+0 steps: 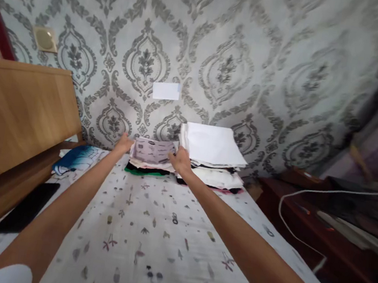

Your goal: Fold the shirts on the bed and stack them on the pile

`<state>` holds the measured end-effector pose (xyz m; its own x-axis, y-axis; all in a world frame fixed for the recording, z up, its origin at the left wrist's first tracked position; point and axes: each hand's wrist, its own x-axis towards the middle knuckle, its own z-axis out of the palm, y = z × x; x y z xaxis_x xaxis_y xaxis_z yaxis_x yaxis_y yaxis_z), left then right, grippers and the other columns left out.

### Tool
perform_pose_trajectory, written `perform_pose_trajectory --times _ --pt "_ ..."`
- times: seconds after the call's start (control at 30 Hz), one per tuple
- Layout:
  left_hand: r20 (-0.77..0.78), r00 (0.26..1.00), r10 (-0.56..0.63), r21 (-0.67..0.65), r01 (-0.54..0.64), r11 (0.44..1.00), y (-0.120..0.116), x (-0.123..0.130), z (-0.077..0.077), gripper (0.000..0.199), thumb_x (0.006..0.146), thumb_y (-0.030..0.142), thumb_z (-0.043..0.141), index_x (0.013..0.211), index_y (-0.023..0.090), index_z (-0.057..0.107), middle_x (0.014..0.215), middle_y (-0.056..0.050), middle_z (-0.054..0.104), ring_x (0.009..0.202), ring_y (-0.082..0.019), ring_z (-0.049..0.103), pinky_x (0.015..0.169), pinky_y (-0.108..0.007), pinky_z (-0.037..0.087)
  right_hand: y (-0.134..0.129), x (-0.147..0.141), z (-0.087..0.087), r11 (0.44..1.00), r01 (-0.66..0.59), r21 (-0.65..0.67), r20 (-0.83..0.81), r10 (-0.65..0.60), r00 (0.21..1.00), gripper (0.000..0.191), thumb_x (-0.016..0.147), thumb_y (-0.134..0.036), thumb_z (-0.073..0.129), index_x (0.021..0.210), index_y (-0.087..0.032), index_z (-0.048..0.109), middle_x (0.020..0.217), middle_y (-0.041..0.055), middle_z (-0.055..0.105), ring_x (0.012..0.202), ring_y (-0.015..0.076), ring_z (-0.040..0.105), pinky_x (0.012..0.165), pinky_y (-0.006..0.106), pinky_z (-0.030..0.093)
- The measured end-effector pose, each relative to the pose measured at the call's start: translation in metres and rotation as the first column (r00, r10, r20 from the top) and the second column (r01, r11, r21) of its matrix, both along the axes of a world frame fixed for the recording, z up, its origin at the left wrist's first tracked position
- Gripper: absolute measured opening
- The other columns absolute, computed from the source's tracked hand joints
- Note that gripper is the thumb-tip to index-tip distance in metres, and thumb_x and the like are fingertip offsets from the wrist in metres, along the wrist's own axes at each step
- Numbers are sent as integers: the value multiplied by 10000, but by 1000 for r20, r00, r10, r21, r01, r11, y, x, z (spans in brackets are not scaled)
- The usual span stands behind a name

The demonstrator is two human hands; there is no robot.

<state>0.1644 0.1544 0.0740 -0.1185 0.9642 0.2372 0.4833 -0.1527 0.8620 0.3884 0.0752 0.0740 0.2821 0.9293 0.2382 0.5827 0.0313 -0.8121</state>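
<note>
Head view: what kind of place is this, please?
Most likely a bedroom at home: a bed sheet with small prints, a wooden headboard, stacks of folded clothes and patterned wallpaper.

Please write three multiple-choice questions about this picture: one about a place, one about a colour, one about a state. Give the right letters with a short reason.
1. Where does the taller stack of folded clothes stand from the stack under the hands?
A. to its right
B. to its left
C. on the floor

2. What colour is the garment at the bottom of the patterned stack?
A. red
B. green
C. yellow

3. How are the left hand and right hand placed?
A. both in the air, away from everything
B. one at each side of the stack
C. both on the black phone

Answers: 1 A, its white top sits right of the right hand. 2 B, a green edge shows beneath. 3 B, each hand touches one end.
</note>
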Motion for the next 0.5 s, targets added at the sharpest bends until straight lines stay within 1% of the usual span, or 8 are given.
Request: perform_pose_trajectory --times 0.07,0.1,0.13,0.2,0.27,0.37,0.43,0.5 --pt "-120 992 24 21 -21 1000 -5 -16 -28 343 885 151 541 1225 135 505 1019 -99 671 935 -213 646 857 -349 506 -4 -13 -18 997 -46 61 190 33 981 514 869 -234 530 1362 -91 513 1519 223 406 1411 367 354 1137 476 322" --pt "-181 983 26 34 -20 999 -10 -26 -41 320 878 143 542 1197 142 529 1048 -101 666 968 -213 638 892 -347 497 -5 -19 -28 991 -88 97 319 53 946 514 885 -227 500 1381 -91 502 1553 213 365 1436 363 312 1155 483 287" --pt "-241 970 25 48 -14 999 -17 -37 -51 292 872 141 546 1164 154 554 1077 -100 661 1006 -213 626 929 -345 483 -6 -25 -37 983 -140 120 452 72 889 498 899 -223 474 1376 -87 512 1563 209 356 1443 360 298 1160 489 271" --pt "-354 934 46 74 -21 997 -30 -63 -64 247 860 141 556 1102 173 592 1139 -104 646 1102 -230 587 1005 -360 439 -3 -36 -52 968 -226 106 651 104 752 439 918 -226 441 1310 -82 575 1516 214 428 1420 360 335 1148 496 278" --pt "-445 889 111 98 -75 992 -40 -91 -68 240 851 133 548 1081 171 606 1209 -140 619 1209 -279 517 1065 -418 378 0 -44 -63 966 -249 64 721 128 681 390 921 -225 436 1238 -102 628 1450 201 509 1401 355 368 1147 502 274" --pt "-526 817 237 116 -208 971 -50 -133 -62 261 837 111 518 1081 125 611 1267 -234 570 1303 -373 413 1087 -529 300 -6 -52 -74 950 -298 88 737 139 662 379 917 -206 435 1223 -134 647 1432 176 535 1416 342 364 1162 504 263" --pt "-553 783 286 101 -277 955 -53 -158 -56 235 834 111 505 1033 102 629 1211 -271 585 1293 -414 419 1057 -564 307 -20 -52 -81 916 -388 102 717 203 667 381 916 -196 428 1218 -142 655 1438 172 531 1416 331 377 1164 495 284" --pt "-564 774 287 60 -308 949 -56 -177 -49 171 829 131 518 931 107 653 1086 -264 630 1231 -427 487 1001 -548 366 -41 -49 -91 885 -459 82 672 291 681 370 922 -202 413 1180 -147 673 1415 178 548 1396 324 415 1156 497 317"
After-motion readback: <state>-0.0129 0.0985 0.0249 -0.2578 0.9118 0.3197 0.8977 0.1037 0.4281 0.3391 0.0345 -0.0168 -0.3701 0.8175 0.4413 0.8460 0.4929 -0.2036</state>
